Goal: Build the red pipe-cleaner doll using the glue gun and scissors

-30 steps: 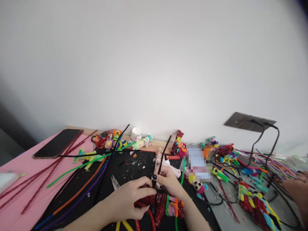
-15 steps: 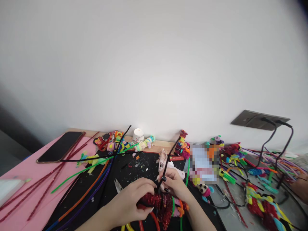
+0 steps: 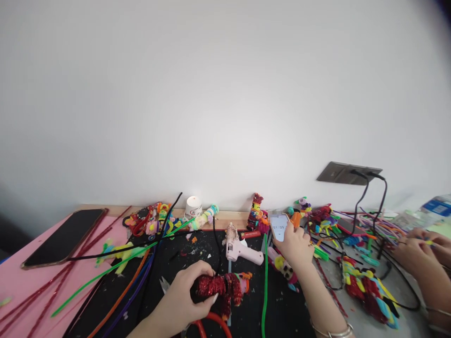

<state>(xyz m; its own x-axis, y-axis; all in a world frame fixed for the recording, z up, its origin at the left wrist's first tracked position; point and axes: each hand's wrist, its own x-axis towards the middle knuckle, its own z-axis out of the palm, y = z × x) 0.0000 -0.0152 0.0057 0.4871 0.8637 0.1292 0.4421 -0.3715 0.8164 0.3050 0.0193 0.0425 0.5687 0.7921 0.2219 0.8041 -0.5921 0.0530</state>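
Observation:
My left hand (image 3: pixel 190 293) is closed around a red glittery pipe-cleaner piece (image 3: pixel 220 286) on the black mat (image 3: pixel 197 256). A black pipe cleaner (image 3: pixel 215 244) rises from that piece. My right hand (image 3: pixel 296 244) is off to the right, wrapped round a small phone (image 3: pixel 280 227) with a lit screen, lifted from the table. A pink glue gun (image 3: pixel 239 246) lies between my two hands.
A dark phone (image 3: pixel 61 237) lies on the pink sheet at left among long red, green, orange and purple pipe cleaners. A white cup (image 3: pixel 193 206) and finished pipe-cleaner figures line the back edge. Another person's hands (image 3: pixel 419 251) work at right near black cables and a wall socket (image 3: pixel 347 173).
My right hand has left the red piece and the black pipe cleaner, moved right and taken hold of the small phone. My left hand still holds the red piece.

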